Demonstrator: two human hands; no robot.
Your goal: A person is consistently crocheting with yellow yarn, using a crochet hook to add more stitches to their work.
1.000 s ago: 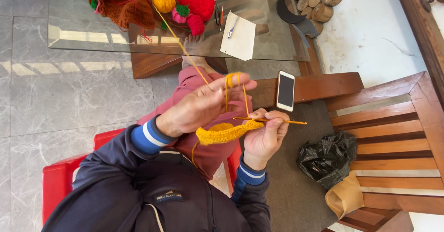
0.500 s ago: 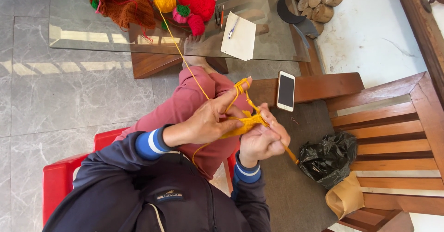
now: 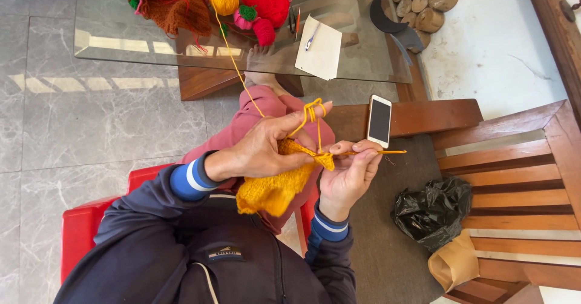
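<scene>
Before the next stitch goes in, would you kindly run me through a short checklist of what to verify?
1. Yarn looped over left hand forefinger: ok, the orange strand wraps the fingertip.
2. Crochet hook gripped by right hand: ok, pinched between thumb and fingers.
3. Hook tip seated in the orange crochet piece: cannot tell, fingers cover it.
4. Feed line to yarn ball on glass table: ok, runs free, no visible snag.
5. Phone clear of the hands: ok, lies apart on the wooden bench arm.

yarn balls, paper on glass table | phone on bench, right of hands
</scene>
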